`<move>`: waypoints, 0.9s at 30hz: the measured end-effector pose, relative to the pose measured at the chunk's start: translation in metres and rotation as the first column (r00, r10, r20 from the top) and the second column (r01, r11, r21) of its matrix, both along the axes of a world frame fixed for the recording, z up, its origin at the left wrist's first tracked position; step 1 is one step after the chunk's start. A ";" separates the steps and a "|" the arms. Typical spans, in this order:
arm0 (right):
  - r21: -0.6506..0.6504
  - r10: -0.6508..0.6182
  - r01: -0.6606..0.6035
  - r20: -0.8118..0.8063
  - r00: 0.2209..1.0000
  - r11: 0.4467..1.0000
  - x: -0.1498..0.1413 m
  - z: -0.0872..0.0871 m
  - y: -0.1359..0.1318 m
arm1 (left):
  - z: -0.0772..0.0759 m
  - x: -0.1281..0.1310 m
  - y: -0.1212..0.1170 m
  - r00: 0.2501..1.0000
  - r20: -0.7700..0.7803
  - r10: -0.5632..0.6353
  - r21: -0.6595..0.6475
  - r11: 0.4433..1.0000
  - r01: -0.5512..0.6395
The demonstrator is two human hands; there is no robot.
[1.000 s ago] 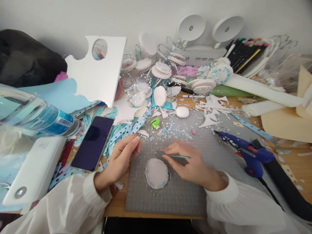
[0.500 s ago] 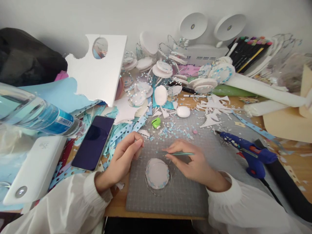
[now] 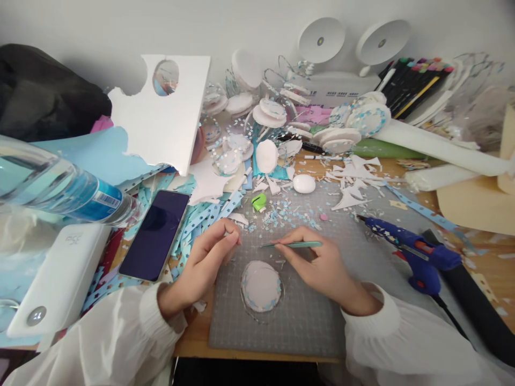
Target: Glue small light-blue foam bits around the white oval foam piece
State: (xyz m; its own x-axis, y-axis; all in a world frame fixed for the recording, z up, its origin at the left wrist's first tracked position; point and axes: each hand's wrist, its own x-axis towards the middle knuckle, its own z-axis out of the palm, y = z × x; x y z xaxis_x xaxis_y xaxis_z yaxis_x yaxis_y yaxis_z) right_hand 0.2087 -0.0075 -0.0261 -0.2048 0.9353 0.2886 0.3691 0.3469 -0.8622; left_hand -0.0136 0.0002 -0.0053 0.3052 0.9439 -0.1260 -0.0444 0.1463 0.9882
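My right hand pinches a pair of slim teal tweezers, whose tips point left just above the grey cutting mat. Across from it, my left hand is closed, thumb against curled fingers; whatever it may hold is hidden. Between and below both hands lies a white foam disc with small blue and white pieces along its edge and thin wire looped around it. Neither hand touches the disc. Tiny blue and white paper shapes are scattered beyond the hands, beside a small green punch.
A blue glue gun lies on the right. On the left are a phone, a white power bank and a lying water bottle. Decorated foam discs and a cut foam board crowd the back.
The tweezer tips have shifted slightly left and down over the mat, and the small blue piece near them no longer shows. My left hand stays closed in nearly the same place.
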 end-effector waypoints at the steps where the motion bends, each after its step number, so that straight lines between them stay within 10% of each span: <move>1: -0.040 -0.028 0.027 -0.038 0.999 0.999 0.000 0.001 0.001 | 0.001 0.000 0.000 1.000 -0.004 -0.002 0.002 1.000 0.002; 10: -0.397 -0.192 -0.042 -0.532 0.825 0.917 0.002 0.009 0.009 | 0.000 0.006 0.002 0.991 -0.129 0.043 0.280 0.960 -0.005; 27: -0.430 -0.165 -0.109 -0.551 0.818 0.896 -0.006 0.010 -0.002 | 0.000 0.006 0.004 0.978 -0.196 -0.068 0.446 0.882 0.151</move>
State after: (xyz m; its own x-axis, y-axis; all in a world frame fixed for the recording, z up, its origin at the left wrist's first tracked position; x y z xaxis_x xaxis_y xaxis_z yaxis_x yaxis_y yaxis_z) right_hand 0.2023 -0.0099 -0.0162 -0.1062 0.9909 -0.0832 -0.2226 -0.1053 -0.9692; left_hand -0.0072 0.0044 -0.0049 0.4230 0.8708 0.2506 0.1194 -0.3278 0.9372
